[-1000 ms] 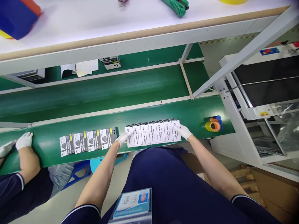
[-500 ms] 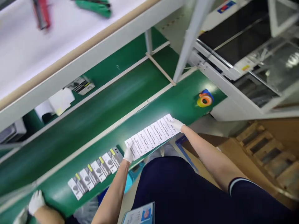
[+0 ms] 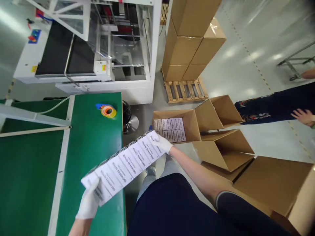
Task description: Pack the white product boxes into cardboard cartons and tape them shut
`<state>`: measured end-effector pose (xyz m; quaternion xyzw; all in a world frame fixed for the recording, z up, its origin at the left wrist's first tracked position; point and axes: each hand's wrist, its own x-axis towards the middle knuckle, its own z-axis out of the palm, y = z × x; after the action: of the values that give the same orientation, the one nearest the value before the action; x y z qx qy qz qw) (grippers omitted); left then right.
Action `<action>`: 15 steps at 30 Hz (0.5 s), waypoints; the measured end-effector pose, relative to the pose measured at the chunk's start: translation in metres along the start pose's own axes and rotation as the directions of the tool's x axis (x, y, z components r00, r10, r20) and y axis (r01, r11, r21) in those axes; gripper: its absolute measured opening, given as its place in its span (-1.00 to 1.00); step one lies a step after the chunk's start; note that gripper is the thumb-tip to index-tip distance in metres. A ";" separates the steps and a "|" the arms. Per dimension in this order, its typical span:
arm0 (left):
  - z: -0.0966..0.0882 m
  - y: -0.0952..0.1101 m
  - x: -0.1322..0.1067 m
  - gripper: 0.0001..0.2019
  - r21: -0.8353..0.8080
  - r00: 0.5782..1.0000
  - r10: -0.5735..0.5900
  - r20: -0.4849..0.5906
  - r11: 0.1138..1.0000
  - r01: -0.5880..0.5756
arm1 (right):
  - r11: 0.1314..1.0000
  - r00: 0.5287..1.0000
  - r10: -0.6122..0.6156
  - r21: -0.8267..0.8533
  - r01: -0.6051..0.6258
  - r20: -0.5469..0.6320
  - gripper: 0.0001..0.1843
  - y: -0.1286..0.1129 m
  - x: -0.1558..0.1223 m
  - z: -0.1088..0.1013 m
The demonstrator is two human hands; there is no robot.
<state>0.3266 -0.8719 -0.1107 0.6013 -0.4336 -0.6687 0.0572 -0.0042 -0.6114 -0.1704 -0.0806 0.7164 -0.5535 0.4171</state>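
Observation:
Between my two gloved hands is a row of small white boxes (image 3: 125, 164), pressed together side by side and printed with "Minute Stream 1000". My left hand (image 3: 89, 200) grips the near left end, thumb on top. At the far right end, my right hand (image 3: 161, 143) clasps the last box. The row is tilted and held above the edge of the green bench (image 3: 93, 144). Just beyond my right hand, on the floor, stands an open cardboard carton (image 3: 193, 126) with two rows of similar white boxes (image 3: 172, 124) inside.
An orange and blue tape dispenser (image 3: 107, 110) lies on the bench. A white machine (image 3: 137, 88) with a black belt stands behind. More open cartons (image 3: 233, 147) are at right, stacked closed cartons (image 3: 187, 49) on a pallet (image 3: 185, 91). Another person's hand (image 3: 305, 117) shows at far right.
My view has turned right, toward the cartons. The row of boxes has come up off the green bench and moved right, still held at both ends.

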 end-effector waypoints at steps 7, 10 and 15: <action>0.291 0.066 0.022 -0.31 0.174 0.872 0.175 0.457 0.944 -0.281 | 0.873 0.971 0.148 0.487 -0.039 -0.187 -0.47 0.068 -0.003 -0.246; 0.387 0.040 0.047 -0.35 0.229 0.878 0.062 0.475 0.954 -0.192 | 0.808 0.927 0.330 0.562 -0.179 -0.180 -0.51 0.111 0.001 -0.321; 0.444 -0.011 0.108 -0.51 0.438 0.937 -0.178 0.300 0.898 0.030 | 0.849 0.856 0.473 0.368 -0.379 -0.209 -0.56 0.163 0.021 -0.355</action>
<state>-0.0771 -0.7028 -0.2432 0.5002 -0.5395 -0.6513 -0.1860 -0.2049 -0.3051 -0.3068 0.2320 0.6722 -0.5582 0.4275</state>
